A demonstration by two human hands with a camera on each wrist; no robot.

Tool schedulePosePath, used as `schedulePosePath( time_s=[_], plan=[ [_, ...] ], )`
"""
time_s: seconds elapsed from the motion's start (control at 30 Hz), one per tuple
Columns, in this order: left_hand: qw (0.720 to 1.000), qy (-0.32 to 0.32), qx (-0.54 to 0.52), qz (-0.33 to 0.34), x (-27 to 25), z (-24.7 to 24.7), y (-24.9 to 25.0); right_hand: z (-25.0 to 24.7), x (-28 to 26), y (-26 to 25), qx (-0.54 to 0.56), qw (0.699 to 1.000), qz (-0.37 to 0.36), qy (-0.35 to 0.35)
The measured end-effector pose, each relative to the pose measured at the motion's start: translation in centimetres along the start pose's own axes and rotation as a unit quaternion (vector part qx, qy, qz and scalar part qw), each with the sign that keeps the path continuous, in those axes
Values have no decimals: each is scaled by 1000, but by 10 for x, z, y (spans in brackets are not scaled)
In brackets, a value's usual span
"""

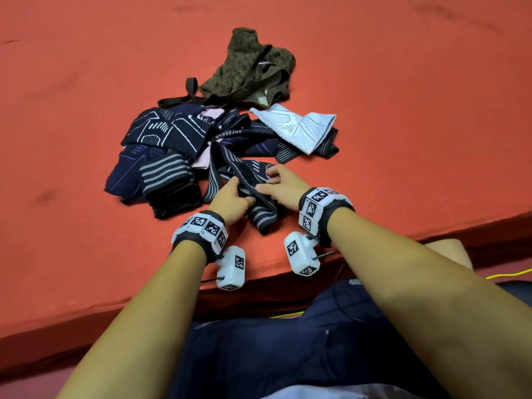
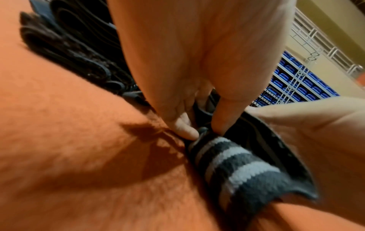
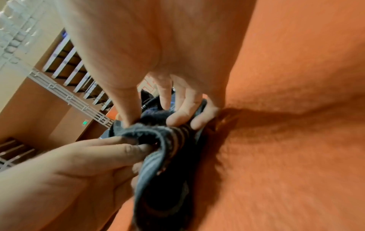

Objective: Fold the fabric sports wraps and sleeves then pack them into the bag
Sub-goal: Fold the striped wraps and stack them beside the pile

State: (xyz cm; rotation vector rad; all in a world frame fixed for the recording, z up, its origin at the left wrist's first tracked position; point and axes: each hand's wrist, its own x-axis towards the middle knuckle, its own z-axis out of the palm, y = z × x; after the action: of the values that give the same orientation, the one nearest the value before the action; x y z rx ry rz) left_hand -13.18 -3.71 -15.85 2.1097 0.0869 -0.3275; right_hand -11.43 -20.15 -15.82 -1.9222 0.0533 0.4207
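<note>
A dark sleeve with grey stripes lies at the near side of a fabric pile on the orange surface. My left hand pinches its edge between thumb and fingers; the left wrist view shows the left hand above the striped cuff. My right hand grips the same sleeve from the right; its fingers curl over the dark sleeve. A leopard-print brown bag lies open behind the pile.
The pile holds several navy patterned sleeves, a folded striped one, a pale blue sleeve and pink fabric. The surface's near edge runs just below my wrists. Shelving stands in the background.
</note>
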Motion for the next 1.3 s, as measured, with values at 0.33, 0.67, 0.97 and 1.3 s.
schedulePosePath(
  time_s=[0.33, 0.67, 0.97, 1.3],
  plan=[
    [970, 48, -237, -1, -30, 3, 1, -7, -22, 22, -3, 997, 3, -81],
    [981, 70, -180, -9, -14, 0, 4, -7, -21, 19, 114, 991, 2, -69],
    [999, 11, -8, -50, -10, 1, -10, -16, -5, -16, 111, 985, 106, -78],
    [998, 14, 54, -6, -11, 1, 5, -41, 5, -52, 160, 985, -31, 59]
  ],
)
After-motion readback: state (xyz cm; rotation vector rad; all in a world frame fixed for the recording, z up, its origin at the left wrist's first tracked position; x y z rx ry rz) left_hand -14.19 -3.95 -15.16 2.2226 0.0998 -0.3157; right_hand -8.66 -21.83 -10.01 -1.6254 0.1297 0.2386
